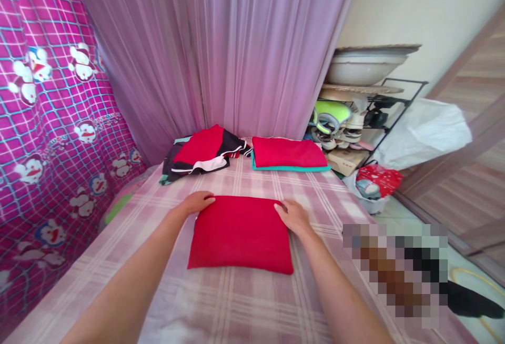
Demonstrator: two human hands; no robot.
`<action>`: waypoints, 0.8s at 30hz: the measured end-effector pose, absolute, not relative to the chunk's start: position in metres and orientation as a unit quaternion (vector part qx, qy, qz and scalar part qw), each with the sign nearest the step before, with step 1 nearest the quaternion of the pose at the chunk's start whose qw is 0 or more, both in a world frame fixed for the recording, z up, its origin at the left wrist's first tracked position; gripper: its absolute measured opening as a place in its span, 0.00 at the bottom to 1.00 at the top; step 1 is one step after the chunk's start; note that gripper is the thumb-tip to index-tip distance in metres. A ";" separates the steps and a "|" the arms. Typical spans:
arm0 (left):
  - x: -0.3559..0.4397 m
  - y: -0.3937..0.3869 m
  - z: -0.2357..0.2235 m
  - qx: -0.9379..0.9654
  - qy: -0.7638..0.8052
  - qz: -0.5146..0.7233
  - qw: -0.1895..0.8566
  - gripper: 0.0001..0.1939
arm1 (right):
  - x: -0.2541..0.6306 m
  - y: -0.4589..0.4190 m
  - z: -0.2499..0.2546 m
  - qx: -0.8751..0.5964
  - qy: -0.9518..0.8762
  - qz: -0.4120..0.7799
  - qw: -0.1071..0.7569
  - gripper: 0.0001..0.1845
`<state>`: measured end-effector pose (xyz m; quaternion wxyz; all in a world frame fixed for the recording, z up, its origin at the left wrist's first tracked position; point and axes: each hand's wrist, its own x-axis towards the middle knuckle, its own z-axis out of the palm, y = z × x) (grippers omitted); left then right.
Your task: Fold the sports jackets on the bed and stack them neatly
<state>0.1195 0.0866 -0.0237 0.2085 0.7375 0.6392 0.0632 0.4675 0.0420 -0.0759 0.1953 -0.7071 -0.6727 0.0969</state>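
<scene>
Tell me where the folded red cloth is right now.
The folded red cloth lies mid-bed in the head view, the left hand and right hand on its far corners.

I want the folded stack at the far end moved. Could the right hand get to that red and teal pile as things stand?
Probably yes: the right hand rests on the red folded cloth, and only bare checked bedsheet lies between it and the red and teal pile; a forward lean may be needed.

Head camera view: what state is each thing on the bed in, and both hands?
Red cloth: folded flat, lying on the bed.
Left hand: open, resting on the cloth's far left corner.
Right hand: open, flat on the cloth's far right corner.
Folded stack: red over teal, neat.
Clothes pile: unfolded, crumpled.
Curtain: drawn shut.
</scene>
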 end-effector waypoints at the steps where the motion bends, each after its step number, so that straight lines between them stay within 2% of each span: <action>1: 0.117 0.089 -0.021 0.739 0.634 0.058 0.221 0.18 | 0.471 0.045 -0.073 -0.702 -0.678 0.117 0.185 0.22; 4: 0.111 0.095 -0.017 0.735 0.629 0.046 0.251 0.17 | 0.476 0.053 -0.068 -0.679 -0.672 0.214 0.202 0.18; 9: 0.105 0.094 -0.009 0.723 0.628 0.050 0.285 0.21 | 0.474 0.057 -0.067 -0.618 -0.580 0.381 0.369 0.14; 12: 0.103 0.083 -0.003 0.727 0.620 0.103 0.276 0.25 | 0.472 0.054 -0.065 -0.604 -0.545 0.398 0.424 0.19; 15: 0.106 0.069 -0.002 0.723 0.630 0.184 0.215 0.27 | 0.467 0.052 -0.063 -0.607 -0.557 0.343 0.452 0.21; 19: 0.113 0.059 -0.016 0.669 0.717 0.143 0.136 0.23 | 0.451 0.050 -0.067 -0.678 -0.577 0.221 0.397 0.17; 24: 0.110 0.059 -0.024 0.665 0.725 0.103 0.147 0.21 | 0.444 0.046 -0.059 -0.720 -0.614 0.153 0.285 0.19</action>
